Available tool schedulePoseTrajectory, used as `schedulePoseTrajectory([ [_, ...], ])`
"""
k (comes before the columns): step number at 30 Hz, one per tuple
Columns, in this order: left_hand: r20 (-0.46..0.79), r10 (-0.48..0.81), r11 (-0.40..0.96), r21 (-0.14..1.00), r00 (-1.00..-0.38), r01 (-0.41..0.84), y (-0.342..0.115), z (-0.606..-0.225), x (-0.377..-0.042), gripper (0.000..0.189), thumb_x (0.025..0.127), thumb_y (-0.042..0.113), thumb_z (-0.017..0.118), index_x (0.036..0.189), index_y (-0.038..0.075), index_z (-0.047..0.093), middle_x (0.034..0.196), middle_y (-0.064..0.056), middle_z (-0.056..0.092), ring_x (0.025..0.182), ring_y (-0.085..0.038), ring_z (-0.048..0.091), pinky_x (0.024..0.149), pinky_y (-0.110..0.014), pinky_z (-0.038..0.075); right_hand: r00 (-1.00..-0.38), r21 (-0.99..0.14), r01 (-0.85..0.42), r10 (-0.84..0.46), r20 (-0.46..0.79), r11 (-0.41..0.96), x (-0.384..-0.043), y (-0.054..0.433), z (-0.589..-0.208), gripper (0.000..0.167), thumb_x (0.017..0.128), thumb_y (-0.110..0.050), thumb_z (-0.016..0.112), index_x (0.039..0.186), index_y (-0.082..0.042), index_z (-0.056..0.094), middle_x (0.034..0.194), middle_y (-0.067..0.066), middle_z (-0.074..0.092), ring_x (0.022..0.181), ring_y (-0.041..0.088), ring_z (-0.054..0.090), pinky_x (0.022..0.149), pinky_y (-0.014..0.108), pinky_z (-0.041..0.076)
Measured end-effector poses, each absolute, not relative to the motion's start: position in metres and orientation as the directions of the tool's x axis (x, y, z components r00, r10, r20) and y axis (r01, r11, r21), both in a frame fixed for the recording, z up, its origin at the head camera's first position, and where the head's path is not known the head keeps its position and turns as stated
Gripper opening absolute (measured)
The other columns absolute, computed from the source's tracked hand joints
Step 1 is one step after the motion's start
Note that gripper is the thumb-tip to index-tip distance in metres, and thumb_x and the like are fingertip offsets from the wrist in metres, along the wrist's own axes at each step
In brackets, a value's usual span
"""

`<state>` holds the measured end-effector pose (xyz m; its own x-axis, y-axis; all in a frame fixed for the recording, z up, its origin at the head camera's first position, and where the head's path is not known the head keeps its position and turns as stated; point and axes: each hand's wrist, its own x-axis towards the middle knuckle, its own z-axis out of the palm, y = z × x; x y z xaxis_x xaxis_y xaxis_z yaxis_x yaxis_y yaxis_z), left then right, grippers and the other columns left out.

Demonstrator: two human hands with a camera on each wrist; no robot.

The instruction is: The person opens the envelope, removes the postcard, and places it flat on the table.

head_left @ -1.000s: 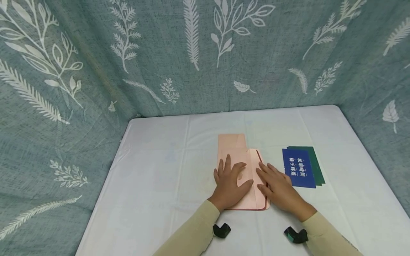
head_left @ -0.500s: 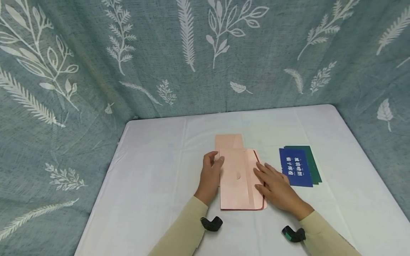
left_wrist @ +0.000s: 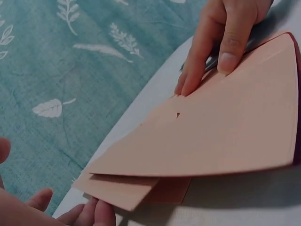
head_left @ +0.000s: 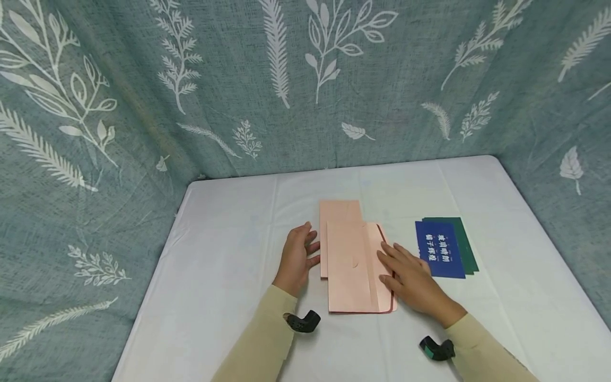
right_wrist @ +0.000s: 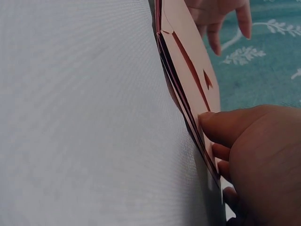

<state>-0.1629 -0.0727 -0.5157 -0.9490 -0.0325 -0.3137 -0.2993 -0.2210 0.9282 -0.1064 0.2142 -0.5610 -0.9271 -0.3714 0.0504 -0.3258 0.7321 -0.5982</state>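
Note:
A pink paper envelope with a small curved slit lies upright before me, a dark red edge showing along its right and bottom sides. Under it a second pink envelope sticks out at the top and left. My left hand is beside that lower envelope's left edge, fingers loosely bent and fingertips right at the edge. The right hand rests with extended fingers on the upper envelope's right flap. In the right wrist view its thumb lies on the flap, and layered paper edges show beneath.
To the right of my right hand, a blue card with white characters overlaps a green card. A white cloth covers the table. Leaf-patterned green curtains hang behind and at both sides.
My left hand has lifted off the upper envelope's face and moved left to the lower envelope's edge, its fingers loosening. The right hand has stayed on the flap.

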Motion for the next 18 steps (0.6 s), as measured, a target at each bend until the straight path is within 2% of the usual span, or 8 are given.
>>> schedulePoseTrajectory([
  [5, -0.329, 0.001, -0.240, 0.917, -0.944, -0.320, -0.074, -0.519, -0.167, 0.054, 0.110, 0.028, 0.061, 0.155, 0.003, 0.042, 0.131, -0.023, 0.065, 0.097, -0.027, 0.071, 0.072, -0.036, 0.061, -0.928, -0.598, -0.326, -0.370, 0.052, 0.732, -0.106, 0.214, -0.561, 0.059, 0.109, -0.024, 0.069, 0.161, -0.004, 0.052, 0.173, 0.014, 0.036, 0.160, 0.043, 0.024, 0.113, 0.068, 0.021],
  [10, -0.337, 0.043, -0.148, 0.929, -0.940, -0.340, -0.075, -0.527, -0.172, 0.057, 0.104, 0.005, 0.059, 0.159, 0.002, 0.044, 0.115, -0.023, 0.071, 0.085, -0.023, 0.072, 0.065, -0.033, 0.061, -0.927, -0.602, -0.327, -0.370, 0.056, 0.728, -0.106, 0.214, -0.561, 0.059, 0.109, -0.024, 0.070, 0.161, -0.003, 0.052, 0.173, 0.014, 0.036, 0.160, 0.043, 0.024, 0.113, 0.068, 0.021],
  [13, -0.345, 0.054, -0.074, 0.934, -0.937, -0.349, -0.076, -0.530, -0.173, 0.056, 0.101, -0.001, 0.058, 0.157, 0.001, 0.050, 0.120, -0.020, 0.072, 0.083, -0.022, 0.072, 0.063, -0.032, 0.061, -0.928, -0.601, -0.326, -0.369, 0.055, 0.730, -0.106, 0.215, -0.562, 0.059, 0.109, -0.025, 0.070, 0.161, -0.004, 0.052, 0.173, 0.014, 0.036, 0.160, 0.042, 0.024, 0.113, 0.068, 0.021],
  [18, -0.358, 0.090, -0.011, 0.933, -0.930, -0.360, -0.078, -0.535, -0.176, 0.050, 0.103, -0.004, 0.058, 0.153, 0.001, 0.056, 0.127, -0.017, 0.070, 0.086, -0.022, 0.073, 0.063, -0.031, 0.061, -0.928, -0.600, -0.324, -0.369, 0.052, 0.731, -0.106, 0.215, -0.561, 0.059, 0.109, -0.025, 0.070, 0.162, -0.004, 0.052, 0.173, 0.014, 0.035, 0.160, 0.042, 0.024, 0.113, 0.067, 0.021],
])
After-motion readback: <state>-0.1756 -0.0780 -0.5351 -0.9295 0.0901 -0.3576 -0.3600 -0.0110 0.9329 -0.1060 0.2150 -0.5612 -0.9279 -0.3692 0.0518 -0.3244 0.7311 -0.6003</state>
